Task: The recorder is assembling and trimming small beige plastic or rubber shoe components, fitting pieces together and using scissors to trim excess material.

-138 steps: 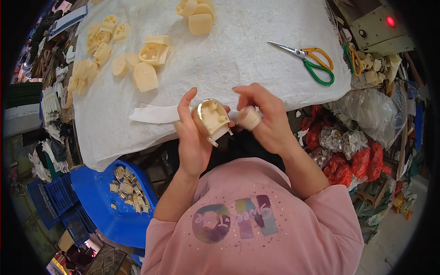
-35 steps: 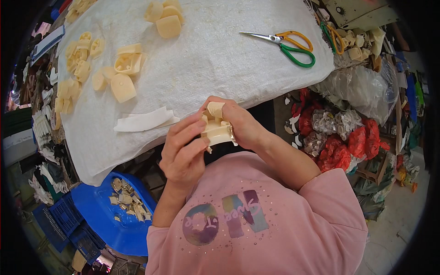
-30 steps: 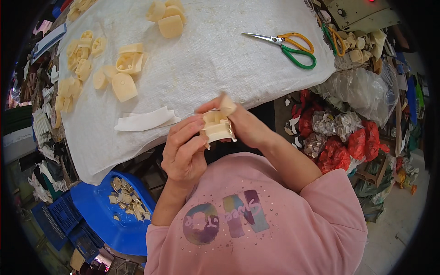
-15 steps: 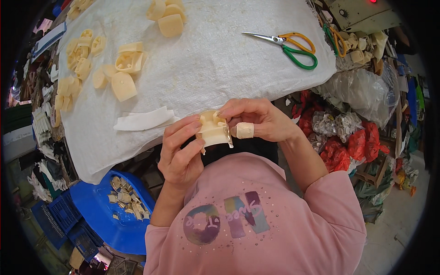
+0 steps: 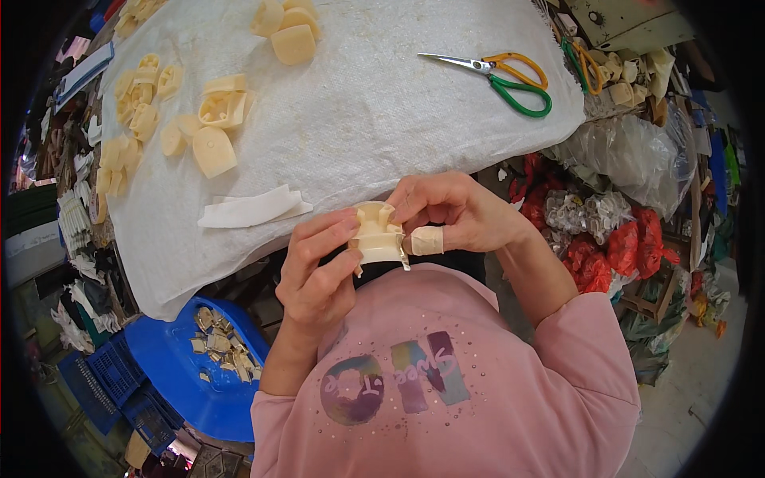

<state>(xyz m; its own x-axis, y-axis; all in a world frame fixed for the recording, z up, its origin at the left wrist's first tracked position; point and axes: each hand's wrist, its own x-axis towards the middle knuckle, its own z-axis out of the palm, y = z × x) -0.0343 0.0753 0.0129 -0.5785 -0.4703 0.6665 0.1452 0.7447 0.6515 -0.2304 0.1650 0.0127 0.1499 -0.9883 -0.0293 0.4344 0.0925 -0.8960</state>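
Observation:
Between my two hands, just off the table's near edge, I hold a cream plastic piece [image 5: 376,231] with a shiny strip hanging along its lower edge. My left hand [image 5: 317,267] grips its left side with thumb and fingers. On the other side, my right hand [image 5: 454,215] pinches the upper right corner; its thumb wears a beige wrap and lies at the shiny edge. White curved strips [image 5: 251,209] rest on the cloth near my left fingers. Scissors [image 5: 494,76] with one orange and one green handle lie farther off, blades pointing left.
White woven cloth [image 5: 343,119] covers the table. Cream heel-shaped plastic pieces [image 5: 215,151] lie in groups at its left and far side. A blue tub [image 5: 187,390] with shiny scraps stands lower left. Red and clear plastic bags [image 5: 621,247] crowd the right.
The cream piece has shifted slightly right and down and tilted a little. My right fingers have curled more at its upper corner; my left hand keeps its grip.

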